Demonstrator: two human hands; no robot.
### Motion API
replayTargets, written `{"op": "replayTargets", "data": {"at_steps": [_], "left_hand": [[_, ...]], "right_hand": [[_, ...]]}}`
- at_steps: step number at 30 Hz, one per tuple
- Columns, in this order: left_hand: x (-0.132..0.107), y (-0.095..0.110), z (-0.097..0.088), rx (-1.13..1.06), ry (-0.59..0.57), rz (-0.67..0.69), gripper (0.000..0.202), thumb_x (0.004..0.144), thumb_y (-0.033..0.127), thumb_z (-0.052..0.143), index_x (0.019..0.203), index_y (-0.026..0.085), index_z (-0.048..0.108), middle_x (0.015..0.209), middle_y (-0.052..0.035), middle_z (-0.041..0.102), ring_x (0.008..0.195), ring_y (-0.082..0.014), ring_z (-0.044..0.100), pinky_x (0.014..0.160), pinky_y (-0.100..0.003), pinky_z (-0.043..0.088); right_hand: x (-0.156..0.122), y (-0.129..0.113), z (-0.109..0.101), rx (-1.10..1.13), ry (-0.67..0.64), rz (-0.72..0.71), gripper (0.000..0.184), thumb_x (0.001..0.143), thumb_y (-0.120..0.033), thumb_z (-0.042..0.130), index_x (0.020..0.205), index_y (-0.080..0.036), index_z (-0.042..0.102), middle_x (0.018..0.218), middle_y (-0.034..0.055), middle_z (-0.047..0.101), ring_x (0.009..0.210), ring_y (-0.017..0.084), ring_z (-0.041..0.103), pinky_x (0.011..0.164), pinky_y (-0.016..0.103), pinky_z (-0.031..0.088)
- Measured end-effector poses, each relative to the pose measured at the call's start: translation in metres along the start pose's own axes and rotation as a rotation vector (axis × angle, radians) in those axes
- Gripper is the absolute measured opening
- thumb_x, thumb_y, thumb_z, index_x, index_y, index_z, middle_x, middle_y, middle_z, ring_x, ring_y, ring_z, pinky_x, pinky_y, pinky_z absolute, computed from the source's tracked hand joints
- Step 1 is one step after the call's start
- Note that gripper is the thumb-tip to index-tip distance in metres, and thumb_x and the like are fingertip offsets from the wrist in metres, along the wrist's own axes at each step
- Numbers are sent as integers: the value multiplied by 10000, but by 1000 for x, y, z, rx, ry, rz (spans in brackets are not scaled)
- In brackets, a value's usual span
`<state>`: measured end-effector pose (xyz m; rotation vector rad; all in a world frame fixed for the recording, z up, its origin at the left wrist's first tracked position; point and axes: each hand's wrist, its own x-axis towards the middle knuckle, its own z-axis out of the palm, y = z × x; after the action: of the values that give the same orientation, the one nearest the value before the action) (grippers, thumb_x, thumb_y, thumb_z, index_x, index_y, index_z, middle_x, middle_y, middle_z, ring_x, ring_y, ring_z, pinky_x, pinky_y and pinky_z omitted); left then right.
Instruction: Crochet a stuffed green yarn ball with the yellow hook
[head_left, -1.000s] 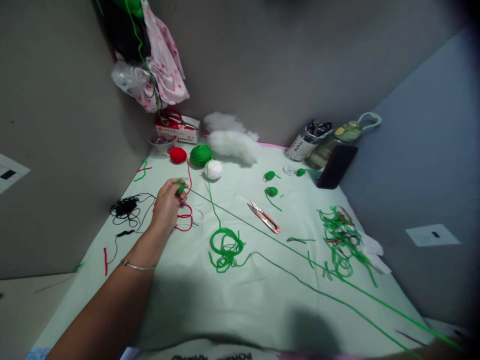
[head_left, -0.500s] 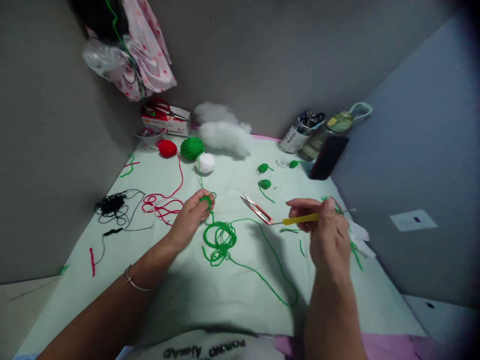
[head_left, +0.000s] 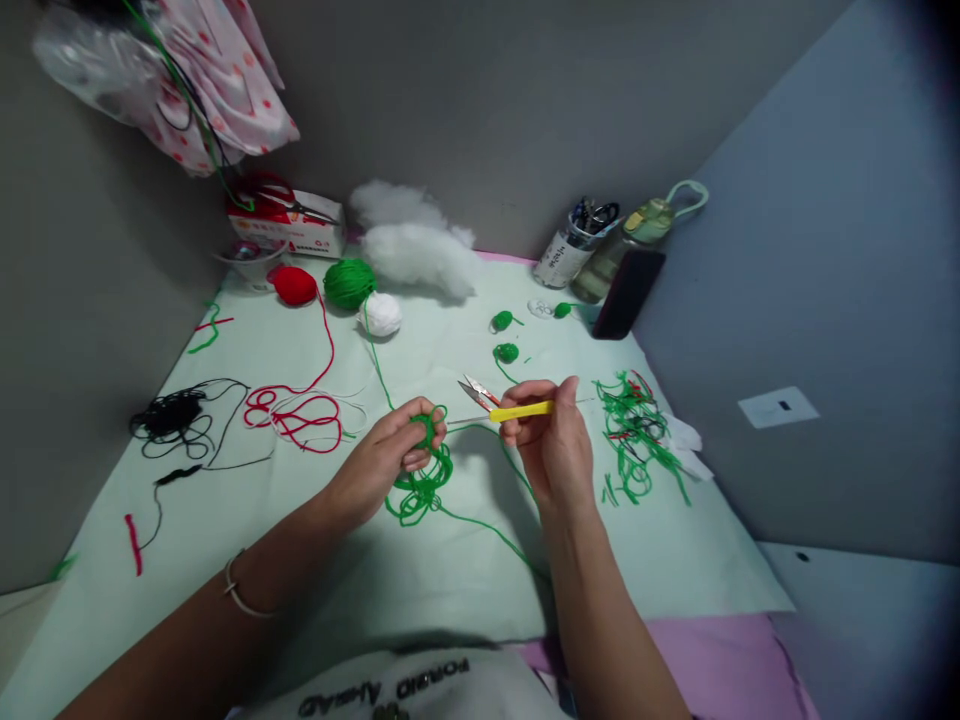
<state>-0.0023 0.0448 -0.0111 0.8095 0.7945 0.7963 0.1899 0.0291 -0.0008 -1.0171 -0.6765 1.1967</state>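
Observation:
Pinched in my left hand point(head_left: 401, 445) is a small piece of green yarn work point(head_left: 427, 428), partly hidden by the fingers. My right hand point(head_left: 551, 430) grips a crochet hook point(head_left: 521, 411) by its yellow handle, and the thin metal shaft points left, its tip close to the green work. Below my left hand lies a loose coil of green yarn point(head_left: 420, 492) on the table. Thread snips point(head_left: 480, 392) with red handles lie just behind the hook, partly covered by it. A strand runs from the green yarn ball point(head_left: 350, 284) down to my left hand.
Red yarn point(head_left: 295, 286) and white yarn balls point(head_left: 380, 314) stand at the back beside white stuffing point(head_left: 420, 255). Black yarn point(head_left: 169, 420) lies left; green scraps point(head_left: 637, 435) lie right. A phone point(head_left: 628, 293), bottle point(head_left: 645, 220) and pen cup point(head_left: 568, 250) stand at the back right.
My right hand has moved left with the crochet hook, bringing its tip up to the green work in my left hand. The whole view has shifted, and the green scraps are now uncovered.

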Motion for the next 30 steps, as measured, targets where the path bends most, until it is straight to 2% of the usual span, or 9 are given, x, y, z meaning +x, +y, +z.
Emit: {"op": "replayTargets", "data": {"at_steps": [5, 11, 18, 20, 23, 25, 30], "left_hand": [[-1, -2, 1, -5, -42, -32, 97, 839, 240, 637, 867, 164, 583, 797, 2, 605, 524, -34, 331, 528, -216, 242], [-1, -4, 1, -31, -91, -48, 99, 896, 261, 626, 883, 165, 607, 817, -11, 619, 536, -47, 381, 540, -222, 270], [2, -3, -7, -162, 19, 14, 43, 915, 201, 607, 888, 170, 620, 855, -5, 607, 559, -60, 402, 556, -213, 365], [3, -3, -8, -157, 24, 34, 103, 936, 247, 615, 869, 169, 623, 851, -11, 604, 568, -70, 413, 561, -219, 388], [3, -4, -7, -129, 35, 50, 262, 978, 412, 647, 875, 171, 641, 865, -15, 606, 584, -76, 430, 567, -219, 406], [2, -4, -6, -90, 66, 54, 315, 942, 468, 722, 870, 170, 651, 864, -6, 602, 581, -63, 422, 562, -204, 391], [2, -4, -6, 9, 124, 88, 286, 815, 360, 863, 799, 163, 657, 778, 19, 588, 546, -44, 383, 523, -190, 303]], "right_hand": [[-4, 5, 4, -2, -45, 5, 575, 879, -738, 667, 793, -180, 778, 690, 31, 746, 509, 93, 644, 468, 183, 536], [-4, 6, 6, -26, -62, -6, 460, 838, -646, 779, 802, -187, 770, 787, 23, 760, 527, 70, 628, 512, 187, 555], [-6, 5, 2, -30, -54, 34, 205, 774, -360, 901, 849, -213, 780, 832, -3, 761, 596, 64, 643, 597, 184, 560], [-7, 5, 3, -29, -65, 50, 198, 768, -342, 904, 857, -214, 781, 832, -1, 763, 605, 67, 645, 612, 189, 560], [-8, 5, 3, -23, -84, 62, 204, 768, -345, 905, 861, -214, 780, 817, -3, 760, 605, 72, 644, 615, 194, 560], [-9, 6, 4, -25, -97, 61, 198, 778, -346, 899, 862, -213, 779, 819, -5, 759, 604, 71, 643, 617, 194, 560], [-13, 3, 3, -78, -138, 55, 193, 824, -367, 865, 909, -215, 782, 878, 8, 773, 643, 84, 671, 655, 216, 591]]}}
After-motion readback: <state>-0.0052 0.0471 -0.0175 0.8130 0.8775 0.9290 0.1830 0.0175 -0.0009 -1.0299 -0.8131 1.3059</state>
